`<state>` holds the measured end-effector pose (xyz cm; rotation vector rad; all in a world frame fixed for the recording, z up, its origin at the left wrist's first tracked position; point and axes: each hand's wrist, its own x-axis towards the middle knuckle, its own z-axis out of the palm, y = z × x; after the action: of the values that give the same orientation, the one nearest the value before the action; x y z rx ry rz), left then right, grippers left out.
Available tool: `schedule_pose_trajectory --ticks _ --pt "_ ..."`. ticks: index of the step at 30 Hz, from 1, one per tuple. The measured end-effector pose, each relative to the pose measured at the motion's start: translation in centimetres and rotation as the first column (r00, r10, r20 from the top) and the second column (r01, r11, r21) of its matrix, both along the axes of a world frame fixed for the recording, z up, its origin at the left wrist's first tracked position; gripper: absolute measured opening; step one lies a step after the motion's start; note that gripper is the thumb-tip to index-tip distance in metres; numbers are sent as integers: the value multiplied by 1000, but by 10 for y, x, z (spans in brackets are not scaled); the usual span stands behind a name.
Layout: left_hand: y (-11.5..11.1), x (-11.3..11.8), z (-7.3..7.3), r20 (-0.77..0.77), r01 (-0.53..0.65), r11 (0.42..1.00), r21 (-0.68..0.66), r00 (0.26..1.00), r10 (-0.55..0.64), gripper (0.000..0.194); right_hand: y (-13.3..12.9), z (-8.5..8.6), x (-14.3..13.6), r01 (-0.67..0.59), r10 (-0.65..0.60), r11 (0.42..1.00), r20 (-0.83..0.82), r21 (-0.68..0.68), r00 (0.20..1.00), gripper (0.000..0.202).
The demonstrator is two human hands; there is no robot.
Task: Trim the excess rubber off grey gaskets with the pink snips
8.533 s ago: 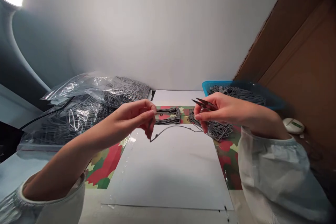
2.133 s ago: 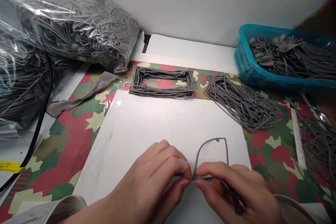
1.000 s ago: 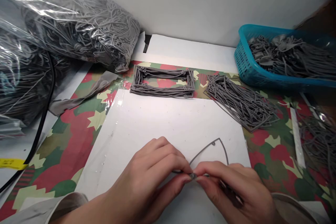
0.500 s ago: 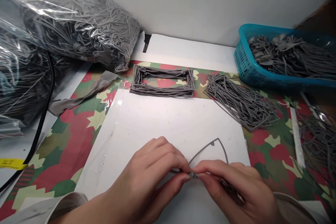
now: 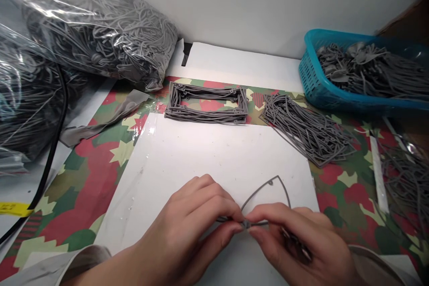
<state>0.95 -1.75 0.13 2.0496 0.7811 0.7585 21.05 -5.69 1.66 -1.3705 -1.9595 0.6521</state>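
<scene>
A thin grey rubber frame rises in a pointed loop above the white sheet, a small tab near its corner. My left hand pinches this frame between thumb and index finger. Close beside it, at the same small dark spot of the frame, my right hand has its thumb and index finger on the strip. Small dark and shiny bits, too hidden to name, show under the curled fingers of my right hand.
Beyond the sheet lie a neat rectangular stack of grey frames and a looser pile. A blue basket of grey parts stands back right. Clear bags and a black cable occupy the left.
My right thumb and index finger have parted slightly, and more of the strip shows between them. The left hand looks unchanged.
</scene>
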Motion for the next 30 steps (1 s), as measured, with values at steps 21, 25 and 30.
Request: schedule_pose_trajectory --ticks 21,25,30 --pt "0 0 1 -10 -3 1000 1 1000 3 14 0 -2 1 -58 58 998 -7 15 998 19" --pt "0 -1 3 -16 -4 1000 -3 1000 4 13 0 -2 1 -59 59 998 -13 15 998 20" --pt "-1 -1 2 4 5 1000 -13 1000 -5 12 0 -2 1 -58 58 998 -3 13 998 19"
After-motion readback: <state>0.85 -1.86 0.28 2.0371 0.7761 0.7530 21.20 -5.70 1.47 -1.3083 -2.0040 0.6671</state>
